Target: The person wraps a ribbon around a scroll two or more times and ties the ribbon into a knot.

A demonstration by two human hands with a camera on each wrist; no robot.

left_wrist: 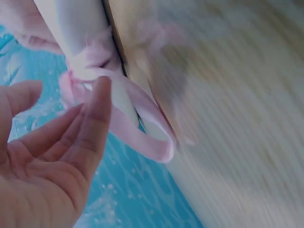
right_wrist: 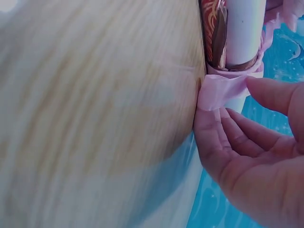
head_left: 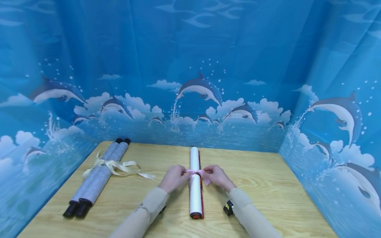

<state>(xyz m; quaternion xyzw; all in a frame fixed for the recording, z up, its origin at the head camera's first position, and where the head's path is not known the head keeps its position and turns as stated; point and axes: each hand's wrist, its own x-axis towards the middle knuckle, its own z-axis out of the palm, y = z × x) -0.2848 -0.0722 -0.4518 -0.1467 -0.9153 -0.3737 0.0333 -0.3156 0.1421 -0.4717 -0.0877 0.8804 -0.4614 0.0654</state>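
Observation:
A white rolled-up scroll (head_left: 195, 196) with a red strip along its right side lies lengthwise on the wooden table. Round its middle runs a pink ribbon (head_left: 195, 172), tied at the top with loops to both sides. My left hand (head_left: 174, 179) is at the ribbon's left side. In the left wrist view its thumb stands apart from the nearly straight fingers (left_wrist: 97, 114), and a ribbon loop (left_wrist: 142, 142) hangs by the index fingertip. My right hand (head_left: 219, 177) pinches the ribbon's right part (right_wrist: 221, 90) between thumb and index finger.
Two grey rolls (head_left: 102, 172) with black ends lie side by side on the left, tied together with a cream ribbon (head_left: 111, 165). A blue dolphin-print curtain (head_left: 208, 49) encloses the wooden table (head_left: 259, 178) at the back and both sides.

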